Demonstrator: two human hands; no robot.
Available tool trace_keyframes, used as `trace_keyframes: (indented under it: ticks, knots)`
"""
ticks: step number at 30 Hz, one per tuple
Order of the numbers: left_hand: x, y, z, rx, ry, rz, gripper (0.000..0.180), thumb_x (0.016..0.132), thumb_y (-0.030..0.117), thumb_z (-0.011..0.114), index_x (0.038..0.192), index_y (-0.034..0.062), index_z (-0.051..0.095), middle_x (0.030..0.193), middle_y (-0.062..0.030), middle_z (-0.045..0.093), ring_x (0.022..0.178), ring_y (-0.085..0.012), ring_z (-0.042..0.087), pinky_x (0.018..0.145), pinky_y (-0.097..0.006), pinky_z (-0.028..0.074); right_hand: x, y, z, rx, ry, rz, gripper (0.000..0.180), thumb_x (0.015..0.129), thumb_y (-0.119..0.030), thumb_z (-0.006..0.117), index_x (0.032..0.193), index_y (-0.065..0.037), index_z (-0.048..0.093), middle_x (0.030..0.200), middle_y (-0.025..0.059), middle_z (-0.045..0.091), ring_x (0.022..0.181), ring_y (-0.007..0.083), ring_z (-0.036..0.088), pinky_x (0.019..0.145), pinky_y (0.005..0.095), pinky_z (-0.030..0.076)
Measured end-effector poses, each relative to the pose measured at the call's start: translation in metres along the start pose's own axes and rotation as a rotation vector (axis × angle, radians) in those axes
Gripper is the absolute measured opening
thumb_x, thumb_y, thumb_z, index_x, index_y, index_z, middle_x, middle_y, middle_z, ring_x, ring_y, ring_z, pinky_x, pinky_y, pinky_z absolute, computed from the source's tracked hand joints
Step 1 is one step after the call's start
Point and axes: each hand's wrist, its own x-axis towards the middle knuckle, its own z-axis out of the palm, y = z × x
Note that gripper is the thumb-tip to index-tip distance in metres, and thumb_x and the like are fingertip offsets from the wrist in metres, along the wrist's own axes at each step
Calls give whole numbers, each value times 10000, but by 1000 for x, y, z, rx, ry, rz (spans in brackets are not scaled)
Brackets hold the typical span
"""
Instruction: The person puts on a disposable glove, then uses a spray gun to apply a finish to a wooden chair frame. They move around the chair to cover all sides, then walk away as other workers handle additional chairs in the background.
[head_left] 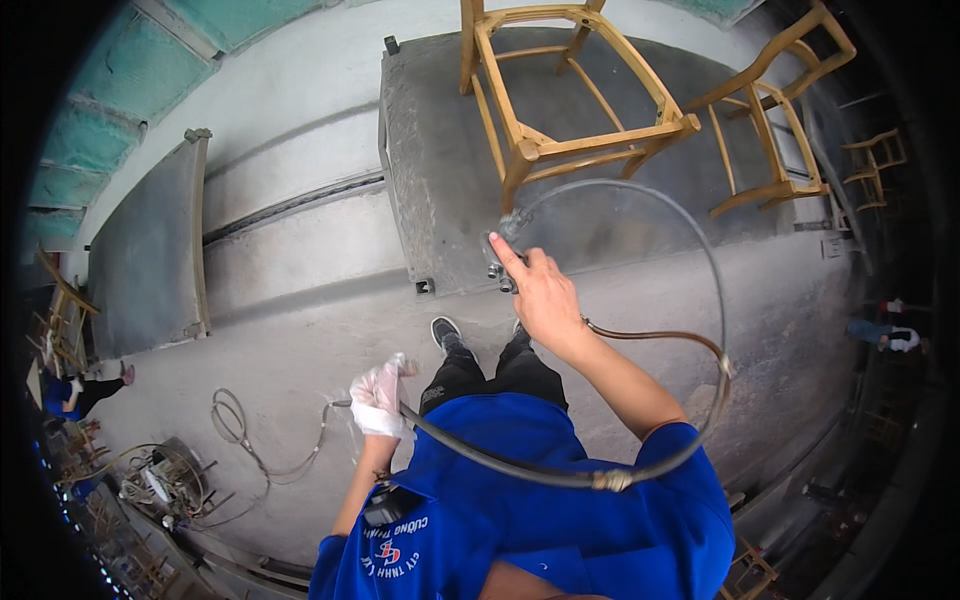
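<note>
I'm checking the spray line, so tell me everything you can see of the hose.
The hose is dark grey and rubbery. From the spray gun in the right hand it loops up and right, drops to a metal coupling across the blue shirt, then runs through the gloved left hand. A thinner brownish line joins it on the right.

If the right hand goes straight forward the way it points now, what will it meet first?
Probably the nearer wooden chair frame on the grey platform; the right hand holds a spray gun aimed there, though depth is unclear.

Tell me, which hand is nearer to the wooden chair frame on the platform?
Right. The right hand, holding the spray gun, is just below the chair frame; the gloved left hand holds the hose farther back.
</note>
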Motion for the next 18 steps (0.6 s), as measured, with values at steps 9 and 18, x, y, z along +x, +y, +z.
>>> trace_keyframes:
  ticks: [9, 18]
  knots:
    - [39, -21, -81, -35, 195, 16, 387, 991, 214, 620, 651, 31, 631, 553, 16, 529, 515, -62, 404, 545, -263, 397, 83, -14, 84, -143, -95, 200, 798, 852, -43, 626, 1558, -283, 340, 1061, 226, 606, 1000, 399, 645, 870, 476, 538]
    - [12, -8, -105, 203, 321, -76, 434, 993, 217, 614, 613, 14, 668, 489, 5, 490, 472, -112, 465, 557, -305, 433, 106, 12, 161, 37, -271, 300, 623, 960, -170, 604, 1535, -255, 381, 1046, 191, 694, 1015, 359, 683, 870, 501, 532]
